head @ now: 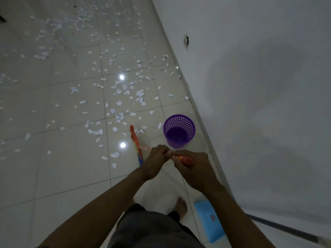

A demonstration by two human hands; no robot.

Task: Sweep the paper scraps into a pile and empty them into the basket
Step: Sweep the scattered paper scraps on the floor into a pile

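Grip was double: left hand [157,162] and right hand [194,169] curled round the broom [135,138], its head near the basket [179,129]. Paper scraps [123,90] lay widely scattered; sweeping seemed barely begun, so long gathering strokes were called for.

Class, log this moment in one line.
left hand, right hand: gripping broom | paper scraps: scattered | basket: upright, empty | dustpan: untouched
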